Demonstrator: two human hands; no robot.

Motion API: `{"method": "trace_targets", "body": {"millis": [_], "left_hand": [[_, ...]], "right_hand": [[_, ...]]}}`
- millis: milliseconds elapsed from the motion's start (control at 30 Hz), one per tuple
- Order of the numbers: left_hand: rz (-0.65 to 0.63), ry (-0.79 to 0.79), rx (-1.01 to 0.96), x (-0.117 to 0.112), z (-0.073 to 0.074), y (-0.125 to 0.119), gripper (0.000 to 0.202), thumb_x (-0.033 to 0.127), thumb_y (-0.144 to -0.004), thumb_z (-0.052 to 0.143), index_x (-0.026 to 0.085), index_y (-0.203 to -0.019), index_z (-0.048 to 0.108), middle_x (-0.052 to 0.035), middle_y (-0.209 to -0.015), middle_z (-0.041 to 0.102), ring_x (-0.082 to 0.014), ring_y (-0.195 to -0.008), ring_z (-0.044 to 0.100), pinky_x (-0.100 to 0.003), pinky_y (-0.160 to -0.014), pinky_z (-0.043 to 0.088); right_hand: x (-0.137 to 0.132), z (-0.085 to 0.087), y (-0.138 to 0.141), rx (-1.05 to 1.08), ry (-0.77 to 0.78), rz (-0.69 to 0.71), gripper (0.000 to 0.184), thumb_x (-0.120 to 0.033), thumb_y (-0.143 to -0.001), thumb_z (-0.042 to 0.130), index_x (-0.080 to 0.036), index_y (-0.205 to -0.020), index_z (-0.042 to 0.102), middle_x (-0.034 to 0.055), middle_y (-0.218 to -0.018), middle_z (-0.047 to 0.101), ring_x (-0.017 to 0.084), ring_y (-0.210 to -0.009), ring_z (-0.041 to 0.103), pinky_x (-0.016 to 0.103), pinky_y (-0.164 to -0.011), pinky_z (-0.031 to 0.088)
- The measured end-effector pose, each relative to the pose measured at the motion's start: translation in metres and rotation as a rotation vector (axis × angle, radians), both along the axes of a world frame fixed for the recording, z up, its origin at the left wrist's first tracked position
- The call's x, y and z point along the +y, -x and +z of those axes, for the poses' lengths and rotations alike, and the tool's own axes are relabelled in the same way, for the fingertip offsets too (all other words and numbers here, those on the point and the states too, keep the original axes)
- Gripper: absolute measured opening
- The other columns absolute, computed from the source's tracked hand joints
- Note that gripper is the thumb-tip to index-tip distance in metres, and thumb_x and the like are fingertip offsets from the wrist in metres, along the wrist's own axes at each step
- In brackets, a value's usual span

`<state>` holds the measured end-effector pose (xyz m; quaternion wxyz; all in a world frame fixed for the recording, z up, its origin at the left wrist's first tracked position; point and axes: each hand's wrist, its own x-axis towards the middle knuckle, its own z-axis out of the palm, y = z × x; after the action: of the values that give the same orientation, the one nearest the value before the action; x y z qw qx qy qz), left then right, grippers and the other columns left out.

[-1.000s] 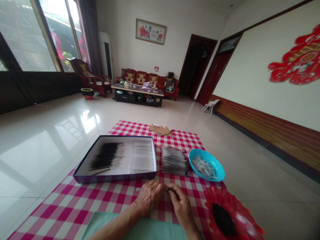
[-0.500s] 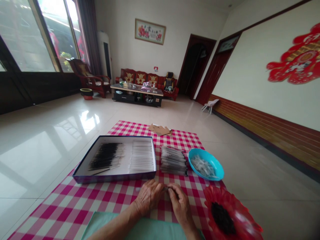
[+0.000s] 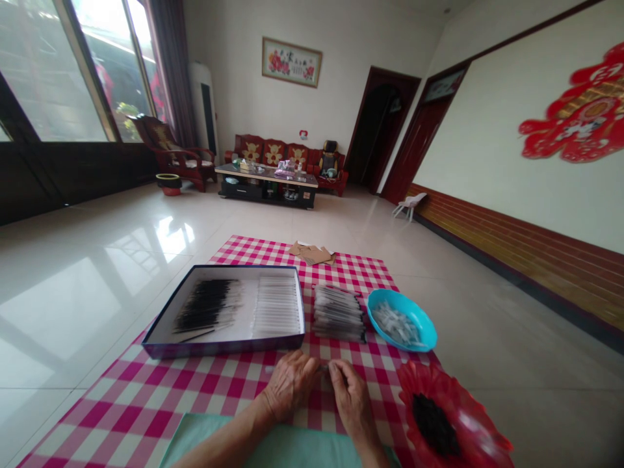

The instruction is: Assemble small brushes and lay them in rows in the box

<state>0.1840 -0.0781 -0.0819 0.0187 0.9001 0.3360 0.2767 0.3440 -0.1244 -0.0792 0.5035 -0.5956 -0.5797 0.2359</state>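
On the glossy cream tile floor (image 3: 88, 292) lies a pink-and-white checked cloth (image 3: 160, 416), with a pale green cloth (image 3: 253, 448) at its near edge. On the checked cloth sit a shallow white box with a dark blue rim (image 3: 224, 348), holding rows of thin black strands (image 3: 207, 305) and thin clear strands (image 3: 277, 305); a stack of black-and-clear strips (image 3: 338, 314); a round blue plastic bowl (image 3: 422, 328); and a red flower-shaped plate (image 3: 470, 416). The left hand (image 3: 291, 385) and right hand (image 3: 353, 400) rest close together, just in front of the box. Between their curled fingers (image 3: 308, 372) shows a tiny dark item (image 3: 324, 368); whether it is gripped, I cannot tell.
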Motion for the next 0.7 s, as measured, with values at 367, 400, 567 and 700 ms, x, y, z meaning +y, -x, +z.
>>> {"method": "trace_targets", "body": {"millis": [367, 400, 567, 700], "left_hand": [[-0.021, 0.033, -0.017, -0.0006, 0.0024, 0.0004, 0.009, 0.024, -0.091, 0.043, 0.022, -0.094, 0.051, 0.0, -0.075, 0.058, -0.0172, -0.07, 0.051, -0.028, -0.063, 0.037], [-0.024, 0.035, -0.015, -0.0004, 0.0022, 0.0004, 0.009, 0.024, -0.091, 0.044, 0.022, -0.096, 0.051, 0.0, -0.076, 0.058, -0.0171, -0.07, 0.051, -0.028, -0.063, 0.037], [-0.017, 0.031, 0.017, 0.0008, -0.0015, 0.0002, 0.008, 0.021, -0.089, 0.044, 0.021, -0.087, 0.051, -0.0005, -0.073, 0.056, -0.0168, -0.069, 0.05, -0.028, -0.063, 0.037], [-0.014, 0.018, 0.015, 0.0019, -0.0049, 0.0, 0.009, 0.018, -0.089, 0.043, 0.021, -0.084, 0.05, -0.0006, -0.072, 0.056, -0.0168, -0.069, 0.049, -0.028, -0.062, 0.036]], "right_hand": [[-0.0038, -0.0065, 0.0007, 0.234, 0.057, 0.128, 0.029, -0.033, -0.082, 0.057, -0.017, -0.107, 0.058, 0.0106, -0.099, 0.069, 0.023, -0.09, 0.067, 0.031, -0.077, 0.054], [-0.0035, -0.0063, 0.0014, 0.255, 0.067, 0.127, 0.032, -0.035, -0.082, 0.058, -0.017, -0.108, 0.058, 0.0112, -0.1, 0.069, 0.024, -0.09, 0.067, 0.032, -0.076, 0.055], [-0.0016, -0.0028, 0.0025, 0.18, 0.076, 0.002, 0.03, -0.04, -0.081, 0.057, -0.017, -0.099, 0.064, 0.0098, -0.091, 0.071, 0.023, -0.083, 0.068, 0.028, -0.07, 0.054], [-0.0023, -0.001, -0.0005, 0.096, 0.016, -0.031, 0.025, -0.039, -0.082, 0.055, -0.018, -0.089, 0.066, 0.0065, -0.082, 0.071, 0.021, -0.076, 0.067, 0.027, -0.068, 0.053]]}}
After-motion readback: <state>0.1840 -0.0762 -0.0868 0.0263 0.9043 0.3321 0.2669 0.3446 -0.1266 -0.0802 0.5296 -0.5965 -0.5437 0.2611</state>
